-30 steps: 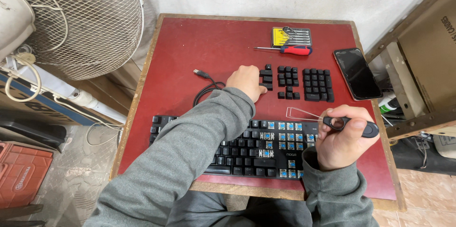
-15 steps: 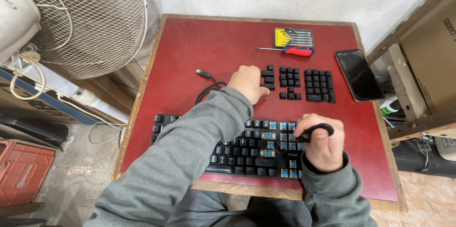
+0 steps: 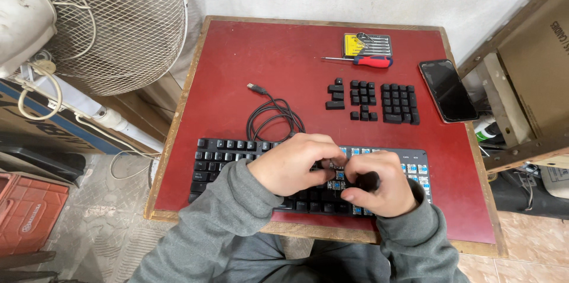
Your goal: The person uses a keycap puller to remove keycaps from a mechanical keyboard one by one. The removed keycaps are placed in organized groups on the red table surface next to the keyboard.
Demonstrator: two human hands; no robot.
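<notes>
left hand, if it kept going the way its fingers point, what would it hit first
The left hand points right along the keyboard, so it would first meet the right hand, which it already seems to touch; depth is unclear.

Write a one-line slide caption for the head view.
Left hand and right hand meet over a black mechanical keyboard on a red table, removed black keycaps laid out behind.

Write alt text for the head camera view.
Both hands, left hand and right hand, meet over a black keyboard on a red table; the right grips a dark tool. Behind lie removed keycaps, a coiled cable, a screwdriver and a phone.
</notes>
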